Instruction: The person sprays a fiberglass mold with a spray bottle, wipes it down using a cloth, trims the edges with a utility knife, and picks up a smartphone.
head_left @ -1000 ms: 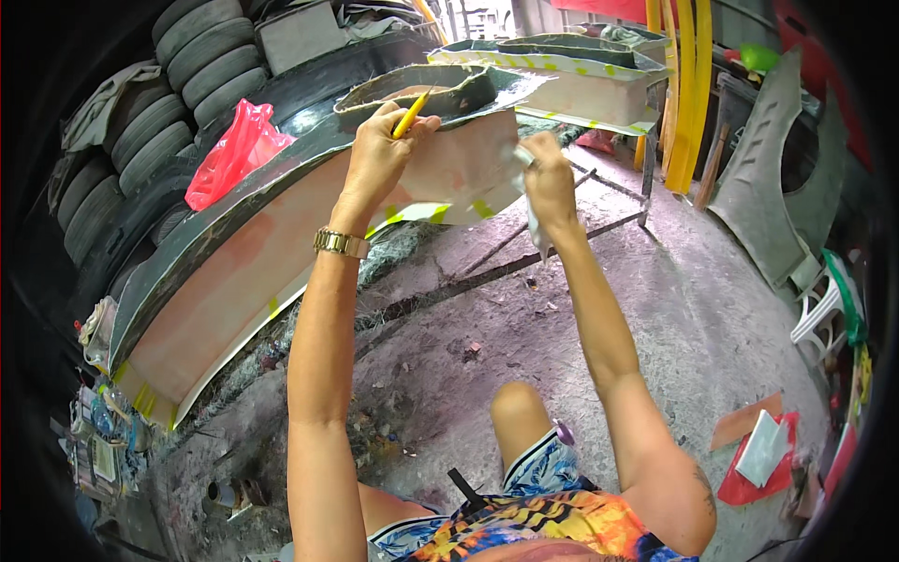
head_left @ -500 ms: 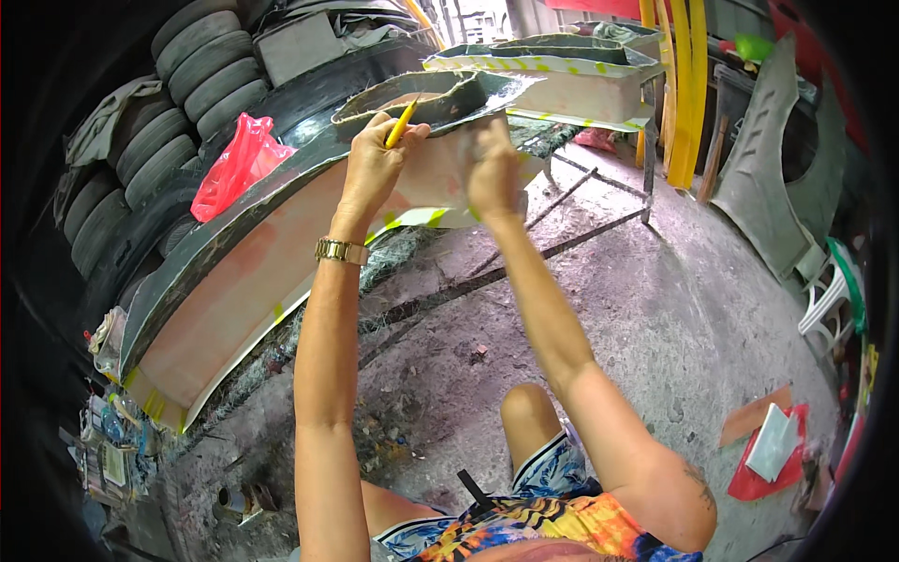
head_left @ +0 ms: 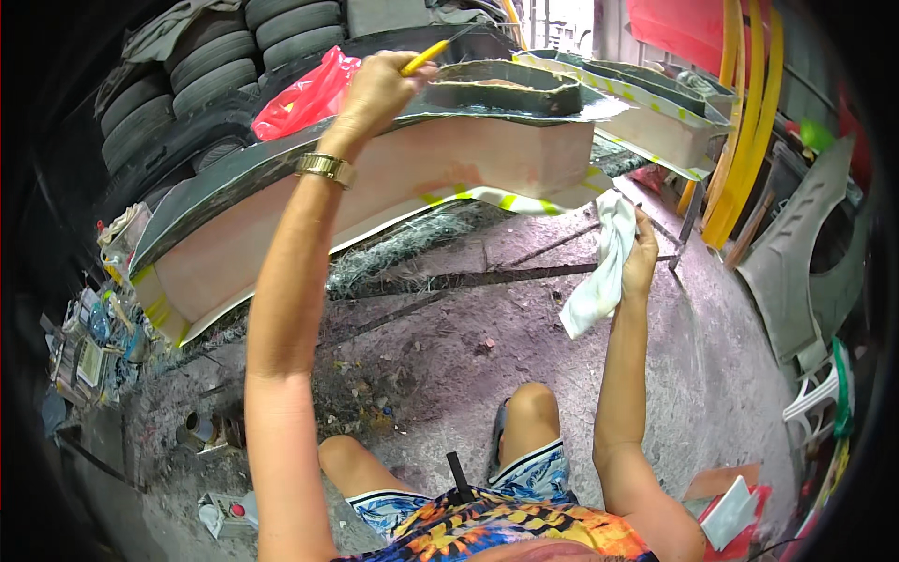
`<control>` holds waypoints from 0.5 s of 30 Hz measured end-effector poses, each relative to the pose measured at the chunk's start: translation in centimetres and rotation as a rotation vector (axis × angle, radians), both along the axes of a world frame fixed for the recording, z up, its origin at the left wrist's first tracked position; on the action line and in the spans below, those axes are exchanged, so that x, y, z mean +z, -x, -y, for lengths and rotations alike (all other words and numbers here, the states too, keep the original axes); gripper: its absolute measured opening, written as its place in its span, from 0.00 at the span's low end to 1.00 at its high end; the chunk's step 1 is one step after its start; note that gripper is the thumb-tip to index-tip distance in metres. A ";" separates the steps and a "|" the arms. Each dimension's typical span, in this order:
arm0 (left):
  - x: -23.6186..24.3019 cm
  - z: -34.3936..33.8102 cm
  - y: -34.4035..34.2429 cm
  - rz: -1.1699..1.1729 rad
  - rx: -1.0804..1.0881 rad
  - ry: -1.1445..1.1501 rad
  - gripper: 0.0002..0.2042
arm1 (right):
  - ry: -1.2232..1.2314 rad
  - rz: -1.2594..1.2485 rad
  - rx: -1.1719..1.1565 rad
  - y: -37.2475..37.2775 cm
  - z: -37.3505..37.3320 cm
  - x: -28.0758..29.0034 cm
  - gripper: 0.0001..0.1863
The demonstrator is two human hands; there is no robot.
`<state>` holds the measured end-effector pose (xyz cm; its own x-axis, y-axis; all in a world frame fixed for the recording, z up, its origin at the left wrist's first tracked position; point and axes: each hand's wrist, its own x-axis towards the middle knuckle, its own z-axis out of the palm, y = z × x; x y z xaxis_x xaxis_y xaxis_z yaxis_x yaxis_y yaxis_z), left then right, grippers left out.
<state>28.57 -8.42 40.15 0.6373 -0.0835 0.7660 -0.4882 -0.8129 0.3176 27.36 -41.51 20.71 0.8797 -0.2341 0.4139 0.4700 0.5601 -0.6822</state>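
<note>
My left hand (head_left: 377, 92), with a gold watch on its wrist, is closed around a slim yellow-handled tool (head_left: 424, 58). A thin dark shaft points up and right from its handle; I cannot tell its exact kind. Below that hand stands a long curved mould (head_left: 421, 164), with a dark upper rim and a pinkish, blotched side. At its right end my right hand (head_left: 641, 255) grips a white cloth (head_left: 602, 272), which hangs down beside the fingers. Strips of yellow-green tape (head_left: 507, 201) run along the mould's lower edge.
A metal stand (head_left: 487, 278) bears the mould. A second taped mould (head_left: 679, 140) lies behind. Stacked tyres (head_left: 217, 75) and a red plastic bag (head_left: 307, 96) are at far left. Yellow strips (head_left: 749, 140), a grey car fender (head_left: 791, 253) and a white chair (head_left: 810, 398) stand right.
My left hand has moved up and left over the rim with the yellow-handled tool. My right hand, blurred before, has moved down and right; the white cloth now shows in it.
</note>
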 end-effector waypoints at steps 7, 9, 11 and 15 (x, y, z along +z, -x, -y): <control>1.0 -6.5 3.0 -0.192 0.273 -0.286 0.15 | 0.856 0.652 -0.291 0.6 -11.4 3.3 0.28; 1.1 -7.2 3.4 -0.293 0.238 -0.277 0.14 | 1.018 0.836 -0.359 -0.8 -16.0 4.6 0.26; 1.0 -7.8 3.8 -0.368 0.098 -0.290 0.16 | 1.133 0.974 -0.472 -2.3 -20.0 5.7 0.25; 1.1 -8.3 4.4 -0.403 0.051 -0.300 0.18 | 1.334 1.573 -0.793 -4.7 -24.1 6.8 0.16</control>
<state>24.14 -0.14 41.30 0.8864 -0.2236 0.4054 -0.3325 -0.9168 0.2211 32.02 -17.37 27.51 -0.3340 0.6697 0.6633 0.6927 -0.3028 0.6545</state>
